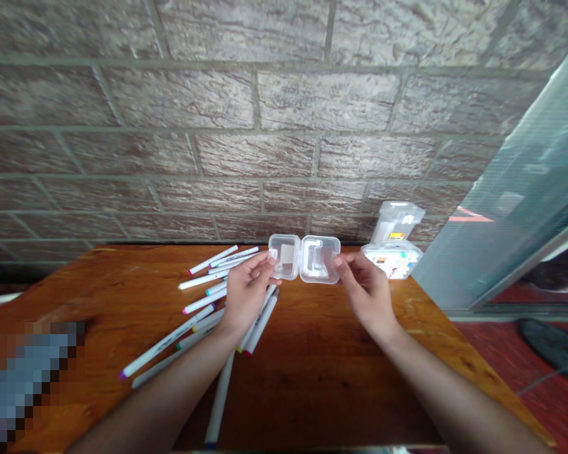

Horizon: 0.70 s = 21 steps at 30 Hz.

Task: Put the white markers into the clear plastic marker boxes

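Observation:
Between my two hands is a small clear plastic hinged case (pixel 320 268), its two halves spread apart. My left hand (pixel 247 287) pinches the outer edge of the left half. At the right half's outer edge, my right hand (pixel 366 290) grips with thumb and fingers. A white bent shape shows in the right half, and a pale patch in the left; I cannot tell what they are. Several white markers (pixel 168 340) with coloured ends lie scattered under and around my left hand and forearm, some partly hidden by them.
A tall clear container (pixel 395 222) and a clear box with a printed label (pixel 394 261) stand at the back right of the wooden table (pixel 331 372). Behind is a brick wall (pixel 284 151). A blurred-out flat object (pixel 33 378) lies at the left. Right of the table is a translucent panel (pixel 497 208).

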{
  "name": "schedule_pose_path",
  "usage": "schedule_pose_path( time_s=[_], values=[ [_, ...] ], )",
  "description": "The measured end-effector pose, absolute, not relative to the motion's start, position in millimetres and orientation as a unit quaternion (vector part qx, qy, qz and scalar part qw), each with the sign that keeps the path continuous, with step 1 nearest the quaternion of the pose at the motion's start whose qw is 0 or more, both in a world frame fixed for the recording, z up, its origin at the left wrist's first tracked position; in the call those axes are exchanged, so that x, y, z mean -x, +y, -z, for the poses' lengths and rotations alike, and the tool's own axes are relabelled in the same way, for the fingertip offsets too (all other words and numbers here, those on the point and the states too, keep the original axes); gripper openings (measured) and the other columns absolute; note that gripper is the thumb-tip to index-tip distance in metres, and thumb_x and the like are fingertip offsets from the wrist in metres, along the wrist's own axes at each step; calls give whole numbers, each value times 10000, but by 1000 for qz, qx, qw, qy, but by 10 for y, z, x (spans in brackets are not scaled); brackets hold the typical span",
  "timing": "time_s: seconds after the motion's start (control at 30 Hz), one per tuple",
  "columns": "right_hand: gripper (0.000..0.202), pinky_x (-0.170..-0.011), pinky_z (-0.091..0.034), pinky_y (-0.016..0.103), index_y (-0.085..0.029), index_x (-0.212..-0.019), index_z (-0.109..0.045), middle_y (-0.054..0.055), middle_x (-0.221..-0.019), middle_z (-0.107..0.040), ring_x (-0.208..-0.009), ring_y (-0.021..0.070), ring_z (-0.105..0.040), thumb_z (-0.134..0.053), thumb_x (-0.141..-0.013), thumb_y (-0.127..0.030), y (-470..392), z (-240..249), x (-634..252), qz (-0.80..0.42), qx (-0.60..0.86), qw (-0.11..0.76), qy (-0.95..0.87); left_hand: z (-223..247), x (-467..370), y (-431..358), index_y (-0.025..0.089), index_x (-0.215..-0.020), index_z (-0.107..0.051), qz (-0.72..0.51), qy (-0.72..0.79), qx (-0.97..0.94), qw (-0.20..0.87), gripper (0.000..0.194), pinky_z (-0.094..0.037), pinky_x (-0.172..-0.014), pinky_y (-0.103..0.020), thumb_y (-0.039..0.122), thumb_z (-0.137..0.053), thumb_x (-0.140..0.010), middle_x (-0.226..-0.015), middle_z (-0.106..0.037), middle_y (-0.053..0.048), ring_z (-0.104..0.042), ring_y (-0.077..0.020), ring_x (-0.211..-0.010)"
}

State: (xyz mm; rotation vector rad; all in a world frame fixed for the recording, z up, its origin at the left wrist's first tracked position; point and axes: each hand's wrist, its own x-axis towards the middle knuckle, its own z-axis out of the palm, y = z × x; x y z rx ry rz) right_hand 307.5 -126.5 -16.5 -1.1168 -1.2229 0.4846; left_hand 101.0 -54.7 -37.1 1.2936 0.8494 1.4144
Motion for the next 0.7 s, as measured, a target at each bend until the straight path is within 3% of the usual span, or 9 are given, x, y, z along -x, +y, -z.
schedule_pose_path(
  time_s=[0.13,0.27,0.4,0.53,0.7],
  values=[
    [394,-578,-445,293,-198,-782,-756,36,-701,-711,-618,171,-594,-745,-921,-567,-1291,101,-3119,-186,531,601,-568,369,-980,-515,146,-1147,-820,-585,368,-567,448,463,-641,-712,-306,521,-798,-877,-1062,-830,-95,-761,-207,-798],
    [488,-511,-367,286,-200,-660,-696,13,-587,-626,-527,142,-495,-759,-872,-634,-1299,60,-3137,-202,539,572,-585,348,-954,-517,175,-1130,-827,-586,372,-611,380,337,-609,-889,-322,445,-716,-962,-1047,-840,-73,-778,-246,-993],
    [534,-478,-328,276,-207,-626,-639,11,-541,-594,-493,135,-469,-698,-896,-664,-1276,81,-3176,-229,553,520,-609,314,-939,-540,195,-1151,-822,-586,369,-626,359,307,-590,-939,-329,417,-689,-987,-1119,-833,-63,-769,-247,-1056],
    [484,-493,-374,273,-213,-648,-631,21,-579,-647,-493,148,-537,-609,-974,-571,-1258,112,-3239,-261,573,428,-648,299,-922,-544,201,-1164,-817,-590,371,-636,332,301,-578,-974,-341,409,-674,-1000,-1135,-833,-56,-762,-254,-1088],
    [401,-488,-350,268,-210,-668,-664,21,-583,-683,-507,162,-588,-580,-984,-443,-1286,104,-3266,-262,610,305,-683,334,-910,-535,197,-1185,-803,-575,358,-672,299,294,-558,-988,-335,376,-625,-1036,-1181,-821,-62,-744,-244,-1117]
  ],
)
